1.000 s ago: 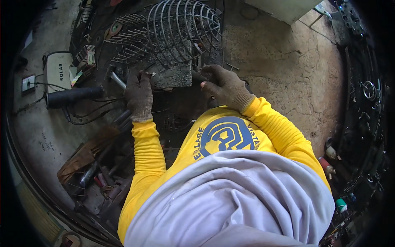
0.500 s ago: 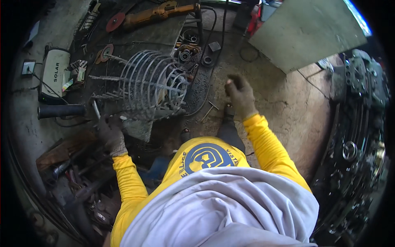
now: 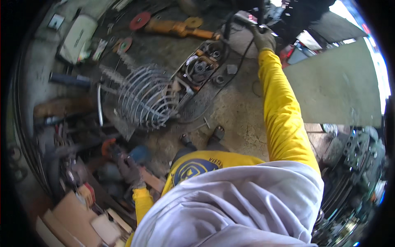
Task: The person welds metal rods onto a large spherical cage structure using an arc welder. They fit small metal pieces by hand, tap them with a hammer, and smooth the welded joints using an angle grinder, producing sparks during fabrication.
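My right hand [image 3: 264, 39], in a dark glove, reaches far forward with the arm stretched out. Its fingers curl at a dark upright piece beside a dark bent frame; what they hold is unclear. Low on the left, my gloved left hand [image 3: 129, 168] hangs over a cluttered shelf, close to an orange piece [image 3: 108, 146] and a blue rounded object [image 3: 140, 154]. Blur hides its fingers. Between the hands, a cage of curved metal rods [image 3: 148, 99] lies on its side on the dark worktable [image 3: 142, 49]. A shiny metal tube [image 3: 100, 105] lies left of the cage.
An orange power tool [image 3: 175, 29] and a red disc [image 3: 140, 20] lie on the worktable's far part. A tray of metal parts [image 3: 200, 66] stands right of the cage. A large flat sheet [image 3: 339, 84] and greasy machinery [image 3: 358, 154] are on the right. Cardboard [image 3: 74, 218] sits lower left.
My right hand has moved far forward from above the floor to the dark frame. My left hand has left the tube's end and dropped back over the shelf. The view has shifted.
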A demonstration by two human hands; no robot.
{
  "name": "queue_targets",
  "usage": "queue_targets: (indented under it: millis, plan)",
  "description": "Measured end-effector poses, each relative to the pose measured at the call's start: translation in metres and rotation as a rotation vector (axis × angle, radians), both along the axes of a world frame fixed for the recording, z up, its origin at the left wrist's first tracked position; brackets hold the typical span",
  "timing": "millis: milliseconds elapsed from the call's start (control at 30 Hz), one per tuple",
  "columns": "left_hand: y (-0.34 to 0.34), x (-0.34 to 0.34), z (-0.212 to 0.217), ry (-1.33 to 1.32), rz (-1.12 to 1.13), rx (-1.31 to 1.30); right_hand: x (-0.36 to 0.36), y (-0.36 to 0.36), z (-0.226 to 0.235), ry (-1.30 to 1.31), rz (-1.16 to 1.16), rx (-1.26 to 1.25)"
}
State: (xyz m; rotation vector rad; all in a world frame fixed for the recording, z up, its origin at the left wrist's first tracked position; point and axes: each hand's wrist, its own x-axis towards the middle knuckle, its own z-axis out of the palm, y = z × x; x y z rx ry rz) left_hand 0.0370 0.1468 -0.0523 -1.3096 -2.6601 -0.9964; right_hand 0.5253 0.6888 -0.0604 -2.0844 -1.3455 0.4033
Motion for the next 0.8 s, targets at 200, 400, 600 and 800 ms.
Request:
queue_targets:
  millis: [200,400,600,800]
  plan:
    - [-0.082,0.035,-0.062,-0.174,0.082,-0.458,-0.074,-0.044,-0.006,-0.014,0.376,0.33]
    - [-0.145,0.058,-0.121,-0.255,-0.024,-0.594,-0.156,0.021,0.006,-0.492,0.909,-0.211]
    - [-0.136,0.086,-0.103,-0.325,0.038,-0.456,-0.158,0.069,0.032,0.069,1.337,-0.752]
    - [-0.108,0.107,-0.082,-0.305,-0.051,-0.314,-0.19,0.006,0.04,0.89,1.006,-0.831]
